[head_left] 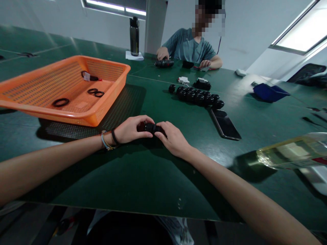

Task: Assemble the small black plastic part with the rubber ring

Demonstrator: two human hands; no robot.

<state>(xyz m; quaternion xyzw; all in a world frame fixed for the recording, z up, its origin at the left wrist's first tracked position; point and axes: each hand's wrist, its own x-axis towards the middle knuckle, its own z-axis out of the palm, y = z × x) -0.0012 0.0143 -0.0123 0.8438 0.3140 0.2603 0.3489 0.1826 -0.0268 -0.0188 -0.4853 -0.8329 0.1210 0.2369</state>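
Note:
Both my hands meet over the green table (122, 185), close to its front edge. Between them is a small black ribbed part (150, 127), roughly cylindrical; its exact kind does not show. My left hand (133, 129) wraps round its left end, thumb below and fingers above. My right hand (171, 136) pinches the other end with thumb and fingertips. Fingers cover much of the part. Beyond my hands, a cluster of shiny black round parts (199, 98) lies in rows, with a single one (172, 88) at its left end.
An orange basket (112, 97) holding black rings stands at left. A phone (226, 125), a bottle of yellowish liquid (293, 151) and a blue tray (270, 92) lie at right. Opposite sits a person (190, 44), one hand at a black power tool (164, 63). A dark bottle (134, 37) stands behind.

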